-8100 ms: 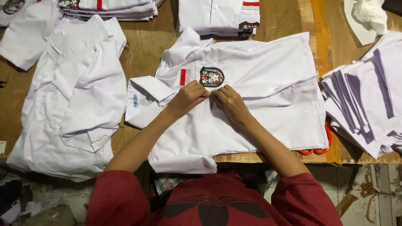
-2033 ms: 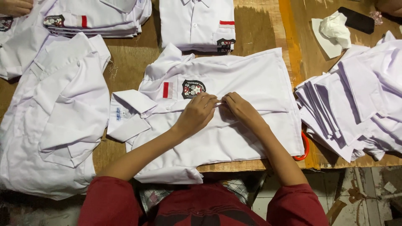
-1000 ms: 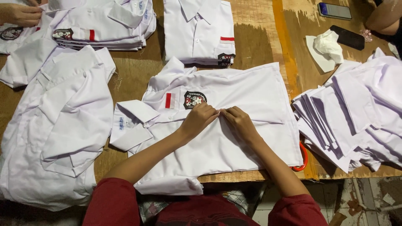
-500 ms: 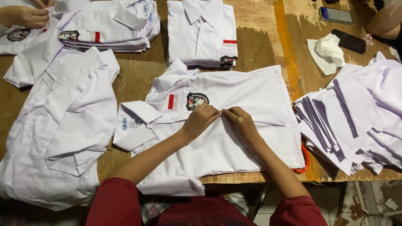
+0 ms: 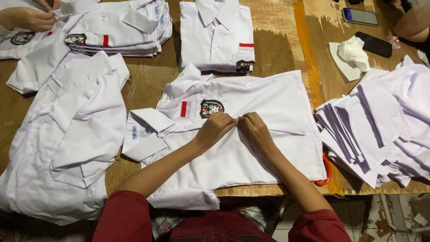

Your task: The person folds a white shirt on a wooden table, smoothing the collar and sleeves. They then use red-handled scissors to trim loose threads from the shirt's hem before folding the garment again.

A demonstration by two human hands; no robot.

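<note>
A white school shirt [image 5: 251, 148] is laid flat, front up, on a worn wooden table [image 5: 277, 40], its collar to the left and its hem toward the right. The left hand [image 5: 215, 127] and the right hand [image 5: 254, 130] are brought together at the middle of the shirt front, just right of the dark chest badge [image 5: 211, 108] and a small red-and-white patch [image 5: 185, 109]. The fingertips of both hands are pinched shut on the cloth along the button line; whether a button is held cannot be told.

The work at the placket is judged best done with the cloth kept flat and taut, both edges lined up before being pressed together, so that no crease is carried across the front.

The shirt is ringed by more of its kind: a loose heap of shirts [image 5: 62, 134] at the left, a folded shirt [image 5: 219, 33] beyond, a folded stack [image 5: 121, 29] at the far left, and a fanned pile of white cloth [image 5: 380, 130] at the right. An orange handle [image 5: 325, 172] is seen under the hem. A phone [image 5: 360, 16] and crumpled tissue [image 5: 353, 49] are left at the far right. Another person's hand [image 5: 29, 19] is seen at the top left corner. Below the table edge, a littered floor [image 5: 394, 219] is glimpsed.
</note>
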